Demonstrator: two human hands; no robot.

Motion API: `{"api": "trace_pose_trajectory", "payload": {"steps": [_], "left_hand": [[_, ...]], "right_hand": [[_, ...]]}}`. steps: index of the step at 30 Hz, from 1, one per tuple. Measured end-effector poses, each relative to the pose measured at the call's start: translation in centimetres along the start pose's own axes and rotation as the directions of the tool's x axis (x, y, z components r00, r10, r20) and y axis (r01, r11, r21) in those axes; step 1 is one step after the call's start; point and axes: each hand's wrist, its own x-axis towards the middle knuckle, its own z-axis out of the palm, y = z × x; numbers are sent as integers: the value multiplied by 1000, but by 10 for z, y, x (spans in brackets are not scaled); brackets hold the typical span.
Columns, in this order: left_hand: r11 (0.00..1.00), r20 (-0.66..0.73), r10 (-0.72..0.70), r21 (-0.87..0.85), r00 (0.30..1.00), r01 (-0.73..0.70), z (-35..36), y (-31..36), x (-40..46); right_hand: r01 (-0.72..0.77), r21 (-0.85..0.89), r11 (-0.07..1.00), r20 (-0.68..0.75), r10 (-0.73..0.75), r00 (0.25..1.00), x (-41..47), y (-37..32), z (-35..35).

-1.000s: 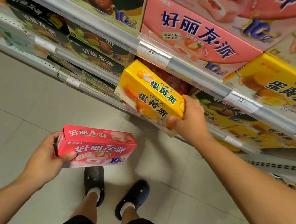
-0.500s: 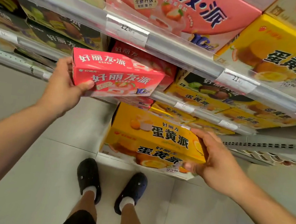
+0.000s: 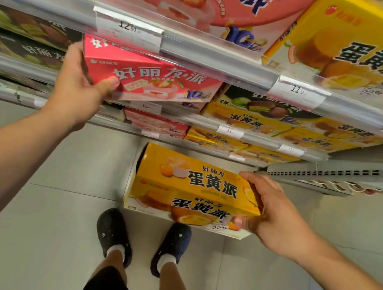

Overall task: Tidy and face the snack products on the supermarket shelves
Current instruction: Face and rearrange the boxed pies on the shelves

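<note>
My left hand (image 3: 79,86) grips the left end of a pink strawberry pie box (image 3: 155,79), thumb on its front face. The box is partly under the upper shelf rail (image 3: 209,57), at the second shelf's pink row. Lower down, my right hand (image 3: 271,213) holds the right end of a yellow egg-yolk pie box (image 3: 189,190) out in the aisle above the floor, clear of the shelves.
Shelves rise ahead with pink boxes (image 3: 156,123), yellow boxes (image 3: 249,123) and dark green-chocolate boxes (image 3: 27,50) in rows behind price tags (image 3: 127,29). A big yellow box (image 3: 359,45) fills the top right. My feet in dark slippers (image 3: 143,240) stand on grey floor tiles.
My left hand has lifted the pink box from waist height up to the second shelf and pushed it in. My right hand pulled the yellow box off that shelf and lowered it.
</note>
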Motion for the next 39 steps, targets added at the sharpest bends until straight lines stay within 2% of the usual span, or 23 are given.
{"api": "trace_pose_trajectory", "payload": {"steps": [4, 6, 8, 11, 13, 15, 17, 18, 20, 25, 30, 33, 36, 37, 38, 39], "left_hand": [[994, -39, 30, 107, 999, -26, 21, 8, 17], [966, -50, 51, 255, 997, -37, 26, 6, 24], [928, -113, 83, 370, 990, -36, 29, 5, 27], [892, -235, 156, 450, 959, -35, 40, 11, 24], [794, -225, 244, 604, 943, -61, 51, 16, 22], [580, -104, 357, 804, 928, -133, 61, 18, 20], [387, 49, 410, 895, 911, -222, 69, 19, 19], [336, 95, 416, 908, 904, -250, 71, 19, 19], [300, 117, 407, 920, 906, -254, 73, 21, 22], [317, 159, 349, 907, 924, -276, 68, 26, 39], [267, 207, 300, 919, 931, -290, 61, 23, 50], [286, 221, 274, 910, 936, -299, 59, 28, 47], [258, 245, 387, 897, 889, -360, 45, 24, 28], [294, 273, 431, 858, 860, -420, 38, 18, 12], [422, 265, 469, 771, 843, -477, 32, 12, -7], [658, 212, 410, 605, 887, -449, 29, 7, -31]], "right_hand": [[9, 3, 1000, -15, -9, 1000, 2, 2, 4], [5, 9, 1000, -26, -5, 1000, 3, 4, 6], [0, 11, 1000, -37, 0, 999, 4, 6, 7], [-5, 22, 1000, -47, 6, 999, 4, 9, 10], [-13, 35, 999, -49, 15, 999, 4, 11, 13], [-17, 48, 999, -50, 20, 999, 4, 13, 15], [-19, 54, 998, -50, 22, 998, 4, 14, 17], [-22, 51, 998, -52, 25, 998, 5, 14, 17], [-28, 44, 999, -55, 30, 998, 4, 14, 18], [-43, 45, 998, -45, 45, 998, 5, 11, 13], [-63, 40, 997, -55, 65, 996, 2, 6, 9], [-61, 49, 997, -65, 65, 996, -2, 3, 11], [-62, 48, 997, -66, 65, 996, -6, 4, 16], [-63, 47, 997, -63, 66, 996, -7, 3, 18], [-64, 46, 997, -61, 67, 996, -7, 2, 19], [-70, 44, 997, -55, 72, 996, -7, 0, 21]]}}
